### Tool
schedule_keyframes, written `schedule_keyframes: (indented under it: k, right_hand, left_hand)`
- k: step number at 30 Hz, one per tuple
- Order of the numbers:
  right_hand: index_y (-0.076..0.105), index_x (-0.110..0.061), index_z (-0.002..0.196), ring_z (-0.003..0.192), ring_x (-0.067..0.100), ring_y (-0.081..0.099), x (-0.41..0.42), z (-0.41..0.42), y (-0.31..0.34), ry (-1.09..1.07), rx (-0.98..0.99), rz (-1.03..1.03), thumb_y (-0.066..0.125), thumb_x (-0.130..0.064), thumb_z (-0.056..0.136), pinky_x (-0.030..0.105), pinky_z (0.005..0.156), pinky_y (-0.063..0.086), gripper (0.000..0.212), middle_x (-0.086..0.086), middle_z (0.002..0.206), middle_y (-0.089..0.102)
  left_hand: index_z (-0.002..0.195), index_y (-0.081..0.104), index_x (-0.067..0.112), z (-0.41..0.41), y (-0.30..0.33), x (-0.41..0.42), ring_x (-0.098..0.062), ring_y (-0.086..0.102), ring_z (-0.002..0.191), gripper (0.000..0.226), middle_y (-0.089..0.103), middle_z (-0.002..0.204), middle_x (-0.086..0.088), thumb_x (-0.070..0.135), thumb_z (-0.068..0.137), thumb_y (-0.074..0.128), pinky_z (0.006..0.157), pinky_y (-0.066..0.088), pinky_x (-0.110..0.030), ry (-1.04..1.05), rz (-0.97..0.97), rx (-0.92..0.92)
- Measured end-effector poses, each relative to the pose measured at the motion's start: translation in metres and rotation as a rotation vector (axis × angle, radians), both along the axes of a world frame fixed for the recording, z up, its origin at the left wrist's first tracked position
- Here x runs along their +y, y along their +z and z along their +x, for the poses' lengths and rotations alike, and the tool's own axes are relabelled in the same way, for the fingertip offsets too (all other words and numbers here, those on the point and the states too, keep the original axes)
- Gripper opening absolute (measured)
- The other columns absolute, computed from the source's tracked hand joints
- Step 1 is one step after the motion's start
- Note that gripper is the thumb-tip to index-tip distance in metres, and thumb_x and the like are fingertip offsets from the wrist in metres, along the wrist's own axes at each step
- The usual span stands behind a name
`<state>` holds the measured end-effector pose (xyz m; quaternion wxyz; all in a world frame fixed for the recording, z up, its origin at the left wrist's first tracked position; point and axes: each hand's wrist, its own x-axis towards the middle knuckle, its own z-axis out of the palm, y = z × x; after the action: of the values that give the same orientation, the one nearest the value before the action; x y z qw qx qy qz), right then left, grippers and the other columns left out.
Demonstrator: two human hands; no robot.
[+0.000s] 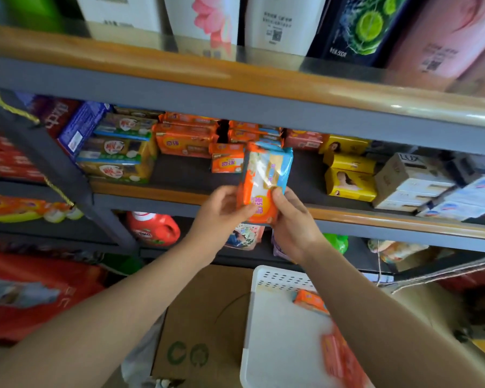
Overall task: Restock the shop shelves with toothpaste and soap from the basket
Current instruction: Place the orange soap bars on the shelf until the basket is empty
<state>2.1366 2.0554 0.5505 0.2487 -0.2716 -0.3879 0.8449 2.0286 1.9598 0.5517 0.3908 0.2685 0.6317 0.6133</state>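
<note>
Soap pack [266, 180] (orange, blue-edged) upright between both hands.

My right forearm covers part of the white basket [266, 317] at lower right, and the orange soap packs [310, 301] inside it blur past reading. The bottles [280, 22] on the top shelf are cut off by the frame's upper edge. The lower end of the soap pack [263, 177] I hold hides behind my fingers [277, 198]. At far left, the red packaging [20, 298] smears beyond telling what it is.
</note>
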Motion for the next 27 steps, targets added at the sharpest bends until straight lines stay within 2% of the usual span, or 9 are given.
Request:
schedule_keyframes:
  k: [2, 4, 7, 10, 15, 20, 22, 24, 27]
  right_hand:
    - [0.049, -0.007, 0.118, 0.081, 0.011, 0.068, 0.006, 0.003, 0.003, 0.0, -0.091, 0.144, 0.057, -0.017, 0.083, 0.027, 0.069, 0.055, 0.037, 0.003, 0.093, 0.07]
    - [0.041, -0.008, 0.13, 0.096, 0.011, 0.062, 0.02, 0.009, 0.013, -0.06, -0.19, 0.375, 0.058, -0.003, 0.085, 0.024, 0.077, 0.055, 0.049, 0.002, 0.104, 0.062]
    - [0.026, -0.024, 0.14, 0.117, 0.004, 0.046, 0.04, 0.015, 0.03, -0.037, -0.38, 0.825, 0.069, -0.007, 0.079, 0.017, 0.095, 0.044, 0.076, -0.007, 0.122, 0.049]
    - [0.038, -0.021, 0.137, 0.118, 0.011, 0.047, 0.046, 0.003, 0.033, 0.154, -0.597, 1.238, 0.069, -0.012, 0.081, 0.032, 0.104, 0.041, 0.065, 0.001, 0.128, 0.052]
    - [0.051, -0.011, 0.128, 0.108, 0.018, 0.054, 0.056, -0.033, 0.026, 0.012, -0.778, 1.296, 0.064, -0.018, 0.086, 0.018, 0.083, 0.04, 0.044, 0.008, 0.128, 0.054]
    - [0.054, -0.009, 0.124, 0.108, 0.019, 0.054, 0.066, -0.046, 0.008, 0.051, -0.856, 1.257, 0.065, -0.016, 0.085, 0.014, 0.081, 0.038, 0.041, 0.008, 0.127, 0.053]
    - [0.055, -0.01, 0.123, 0.111, 0.024, 0.054, 0.069, -0.048, 0.005, 0.037, -0.907, 1.283, 0.065, -0.016, 0.084, 0.02, 0.085, 0.042, 0.04, 0.01, 0.128, 0.051]
    - [0.05, -0.012, 0.125, 0.113, 0.03, 0.054, 0.072, -0.05, 0.006, 0.027, -0.967, 1.332, 0.064, -0.017, 0.085, 0.037, 0.092, 0.048, 0.043, 0.012, 0.132, 0.046]
    - [0.038, -0.018, 0.137, 0.126, 0.034, 0.042, 0.073, -0.051, 0.009, 0.089, -1.18, 1.597, 0.062, -0.029, 0.086, 0.046, 0.099, 0.041, 0.057, 0.011, 0.143, 0.037]
  left_hand:
    - [0.094, 0.056, 0.029, -0.007, 0.002, 0.0, -0.001, 0.063, 0.088, 0.027, 0.064, 0.095, 0.013, 0.013, 0.078, 0.07, 0.078, 0.051, -0.016, -0.016, -0.012, 0.137]
    - [0.104, 0.059, 0.024, -0.023, 0.006, -0.001, 0.001, 0.06, 0.088, 0.032, 0.063, 0.099, 0.01, 0.015, 0.077, 0.072, 0.078, 0.048, -0.013, -0.03, -0.039, 0.451]
    - [0.121, 0.057, 0.013, -0.048, 0.021, 0.002, -0.014, 0.056, 0.103, 0.045, 0.058, 0.117, -0.003, 0.022, 0.08, 0.07, 0.085, 0.048, -0.027, -0.114, -0.114, 0.951]
    - [0.124, 0.054, 0.014, -0.062, 0.035, 0.012, -0.021, 0.057, 0.105, 0.044, 0.057, 0.121, -0.003, 0.025, 0.083, 0.065, 0.084, 0.05, -0.037, -0.144, -0.139, 1.163]
    - [0.125, 0.051, 0.017, -0.081, 0.021, 0.033, -0.02, 0.058, 0.103, 0.046, 0.06, 0.121, -0.004, 0.025, 0.082, 0.067, 0.082, 0.048, -0.032, -0.052, -0.13, 1.063]
    - [0.133, 0.042, 0.008, -0.101, -0.015, 0.029, -0.025, 0.052, 0.119, 0.064, 0.053, 0.132, -0.012, 0.033, 0.08, 0.067, 0.094, 0.044, -0.036, 0.1, -0.307, 0.884]
    - [0.132, 0.044, 0.007, -0.105, -0.02, 0.031, -0.024, 0.054, 0.118, 0.06, 0.055, 0.131, -0.013, 0.033, 0.082, 0.065, 0.095, 0.044, -0.036, 0.041, -0.328, 0.877]
    - [0.131, 0.047, 0.008, -0.103, -0.022, 0.039, -0.024, 0.056, 0.117, 0.056, 0.057, 0.129, -0.012, 0.032, 0.083, 0.065, 0.096, 0.044, -0.036, -0.042, -0.301, 0.87]
    - [0.127, 0.05, 0.011, -0.097, -0.023, 0.052, -0.024, 0.058, 0.114, 0.051, 0.061, 0.125, -0.008, 0.033, 0.083, 0.064, 0.094, 0.048, -0.037, -0.081, -0.285, 0.889]
